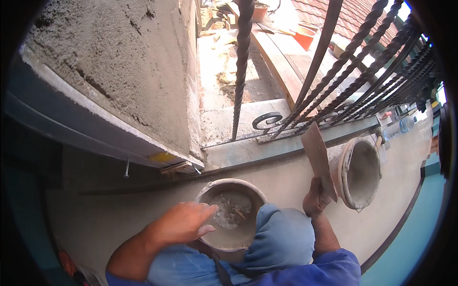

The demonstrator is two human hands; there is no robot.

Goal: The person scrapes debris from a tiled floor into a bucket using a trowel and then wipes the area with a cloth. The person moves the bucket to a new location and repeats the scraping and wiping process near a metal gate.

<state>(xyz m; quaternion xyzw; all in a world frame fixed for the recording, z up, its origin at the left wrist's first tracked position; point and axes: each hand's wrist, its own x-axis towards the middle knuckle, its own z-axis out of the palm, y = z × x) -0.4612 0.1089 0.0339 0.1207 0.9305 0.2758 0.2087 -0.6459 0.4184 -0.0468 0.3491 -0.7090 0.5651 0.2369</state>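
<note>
One bare L hand [186, 223] is half open, fingers a bit bent & thumb apart, above the round grey bucket [232, 181] w/ grey & brown crumbly bits [229, 209] in it; can't tell if it touches the rim. The bare R hand [316, 198] is closed on a flat, long grey-brown tool [318, 155], held up on edge, just beside a 2nd round grey bucket [344, 181]. Farther off: dark twisted metal bars [243, 62].

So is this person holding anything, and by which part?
The right hand holds a flat trowel near its lower end; the exact grip is partly hidden. The left hand, at the bucket, holds nothing visible.
</note>
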